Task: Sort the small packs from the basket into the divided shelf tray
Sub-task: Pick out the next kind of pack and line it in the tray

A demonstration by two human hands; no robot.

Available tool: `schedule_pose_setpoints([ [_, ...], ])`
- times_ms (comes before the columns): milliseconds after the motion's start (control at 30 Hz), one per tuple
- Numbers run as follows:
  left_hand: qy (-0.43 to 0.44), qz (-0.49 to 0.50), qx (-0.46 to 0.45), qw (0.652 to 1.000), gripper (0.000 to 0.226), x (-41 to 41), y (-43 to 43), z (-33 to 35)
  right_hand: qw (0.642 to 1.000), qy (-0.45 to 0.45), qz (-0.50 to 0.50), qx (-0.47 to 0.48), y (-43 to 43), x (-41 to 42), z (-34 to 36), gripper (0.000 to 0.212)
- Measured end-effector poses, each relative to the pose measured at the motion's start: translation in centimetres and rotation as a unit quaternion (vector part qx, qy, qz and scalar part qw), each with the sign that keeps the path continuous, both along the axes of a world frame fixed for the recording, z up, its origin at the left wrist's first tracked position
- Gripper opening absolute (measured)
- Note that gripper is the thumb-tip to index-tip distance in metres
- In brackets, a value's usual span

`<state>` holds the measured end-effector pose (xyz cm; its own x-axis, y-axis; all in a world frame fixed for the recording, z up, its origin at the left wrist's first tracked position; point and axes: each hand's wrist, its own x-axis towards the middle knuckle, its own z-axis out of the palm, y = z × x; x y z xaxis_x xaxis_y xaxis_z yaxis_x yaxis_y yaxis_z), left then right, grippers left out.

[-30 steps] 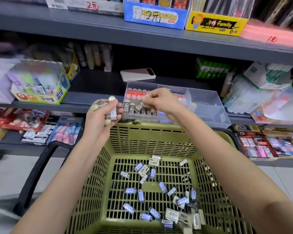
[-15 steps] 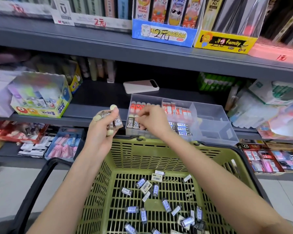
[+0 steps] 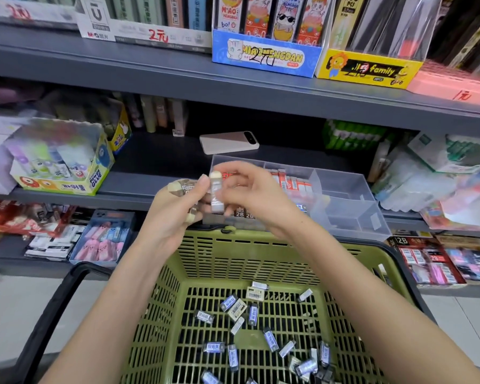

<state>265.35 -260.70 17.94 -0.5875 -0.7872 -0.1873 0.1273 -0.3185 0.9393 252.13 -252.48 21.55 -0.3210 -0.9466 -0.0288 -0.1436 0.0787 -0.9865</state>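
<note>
Pack (image 3: 216,196) stands upright, pinched between left grip (image 3: 172,217) and right grip (image 3: 257,196).

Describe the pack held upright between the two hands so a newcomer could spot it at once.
Above the far rim of the green basket, before the clear divided tray, the left hand and right hand meet. The pale pack stands upright between them. It is light grey with a cream cap, unlike the brown packs bunched in the left hand.
</note>
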Motion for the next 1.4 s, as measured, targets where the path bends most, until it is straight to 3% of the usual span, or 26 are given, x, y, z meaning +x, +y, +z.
schedule_pose_setpoints([
  [100, -0.005, 0.051, 0.052, 0.997, 0.053, -0.1, -0.3, -0.3, 0.994, -0.037, -0.095, 0.03, 0.0, -2.3, -0.4, 0.03],
  [167, -0.001, 0.074, 0.088, 0.993, 0.051, 0.0, -0.5, -0.7, 0.99, -0.006, -0.117, 0.074, 0.1, -3.0, -1.2, 0.032],
  [367, 0.085, 0.096, 0.211, 0.969, 0.011, 0.5, -0.6, -0.9, 0.98, 0.107, -0.115, 0.123, -0.5, -2.0, -3.0, 0.025],
  [533, 0.069, 0.116, 0.2, 0.97, 0.006, 0.6, -0.7, -1.1, 0.934, 0.309, -0.093, 0.154, -0.9, -1.3, -3.0, 0.032],
  [667, 0.079, 0.102, 0.164, 0.978, 0.007, 0.7, -0.7, -1.0, 0.929, 0.318, -0.097, 0.162, -0.9, -1.0, -2.9, 0.033],
  [700, 0.083, 0.094, 0.152, 0.98, 0.015, 0.8, -0.6, -1.0, 0.929, 0.317, -0.102, 0.163, -0.8, -1.0, -2.8, 0.033],
  [800, 0.09, 0.08, 0.115, 0.986, 0.017, 1.0, -0.4, -0.9, 0.929, 0.335, -0.122, 0.101, -0.1, -0.7, -2.2, 0.023],
  [867, 0.093, 0.075, 0.091, 0.989, 0.015, 1.0, -0.1, -0.8, 0.952, 0.288, -0.1, 0.036, 0.8, 0.1, -1.6, 0.016],
  [967, 0.102, 0.07, 0.059, 0.991, 0.013, 0.8, 0.4, -0.8, 0.982, 0.186, -0.034, 0.014, 1.6, 1.4, -1.0, 0.004],
  [1100, 0.102, 0.033, 0.02, 0.994, 0.005, 0.6, 1.1, -0.6, 0.997, 0.036, -0.069, 0.006, 1.9, 0.9, -0.7, 0.009],
  [1233, 0.096, -0.002, 0.014, 0.995, 0.007, 0.2, 1.6, -0.4, 0.989, -0.086, -0.119, -0.033, 1.5, -1.3, -0.1, 0.01],
  [1300, 0.103, 0.007, 0.052, 0.993, 0.02, 0.3, 1.6, -0.5, 0.986, -0.071, -0.149, -0.027, 1.2, -2.9, 0.2, 0.013],
  [1400, 0.146, 0.016, 0.136, 0.98, 0.036, 0.6, 1.2, -0.5, 0.985, 0.061, -0.146, 0.06, 0.7, -4.3, -0.2, 0.014],
])
